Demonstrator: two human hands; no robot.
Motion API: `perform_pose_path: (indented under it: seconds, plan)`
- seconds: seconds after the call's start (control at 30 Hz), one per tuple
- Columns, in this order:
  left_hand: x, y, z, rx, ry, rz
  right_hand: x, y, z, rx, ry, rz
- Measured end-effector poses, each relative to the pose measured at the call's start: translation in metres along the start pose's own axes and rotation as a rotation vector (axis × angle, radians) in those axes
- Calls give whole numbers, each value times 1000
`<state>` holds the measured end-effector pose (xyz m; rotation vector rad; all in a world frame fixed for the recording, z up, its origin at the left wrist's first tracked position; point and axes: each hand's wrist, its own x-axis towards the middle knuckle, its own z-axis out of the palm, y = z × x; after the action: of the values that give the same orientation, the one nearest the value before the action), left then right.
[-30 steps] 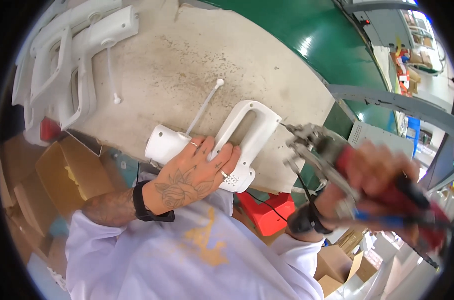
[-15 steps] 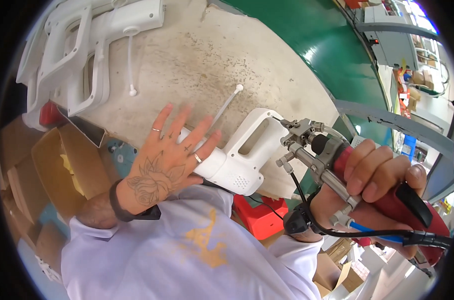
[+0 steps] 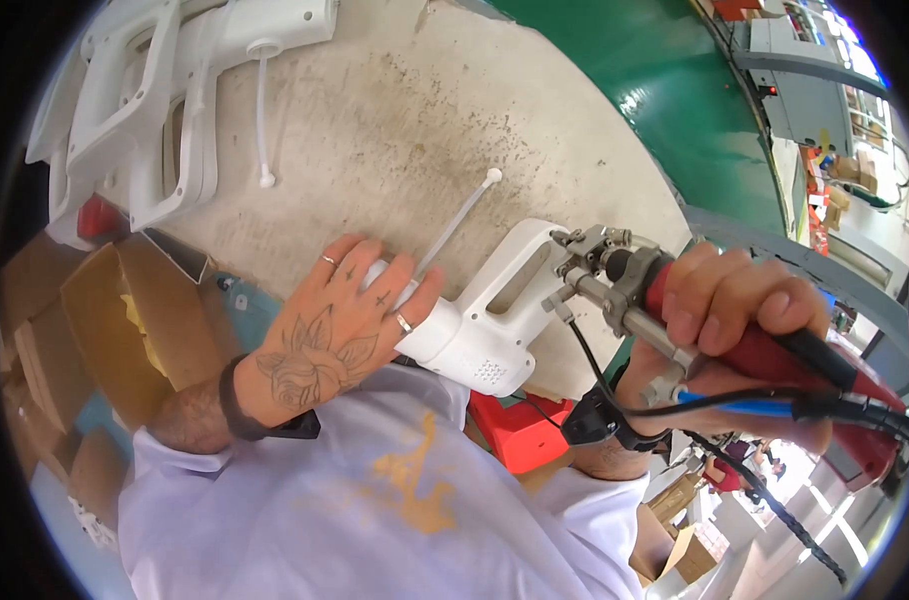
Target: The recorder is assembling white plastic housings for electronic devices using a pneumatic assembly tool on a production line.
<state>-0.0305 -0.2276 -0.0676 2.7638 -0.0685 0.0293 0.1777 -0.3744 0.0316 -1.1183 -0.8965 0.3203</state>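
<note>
My left hand (image 3: 340, 325) lies over the barrel end of a white gun-shaped plastic housing (image 3: 470, 345), its fingers bent around it. The housing rests at the table's near edge; its looped handle points away to the right. A thin translucent tube with a round end (image 3: 458, 226) sticks out past my fingers onto the table. In my right hand (image 3: 745, 310) is a red powered screwdriver (image 3: 655, 285) with a metal head and attached hoses. Its tip meets the far end of the housing's handle, near a corner; the exact contact point is too small to tell.
More white housings (image 3: 190, 110) are stacked at the far left of the worn table (image 3: 375, 140). An open cardboard box (image 3: 145, 310) stands below the left edge. A red stool (image 3: 520, 435) is under the near edge. Grey metal rails (image 3: 805, 240) run at right.
My left fingers have come down and curled onto the housing's barrel. The screwdriver in my right hand has tilted, its tip still at the handle's far end.
</note>
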Motion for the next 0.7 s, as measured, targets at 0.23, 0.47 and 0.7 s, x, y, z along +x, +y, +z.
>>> perform_pose_path:
  seconds: [0.23,0.47,0.7]
  plan:
    - [2,-3,-2,-8,-60,-1,-5,1,15,-150,195,-69]
    - [26,10,17,2,50,3,-29,-69,24,-20,77,-170]
    - [42,14,24,15,81,30,-31,-49,11,-89,-79,-104]
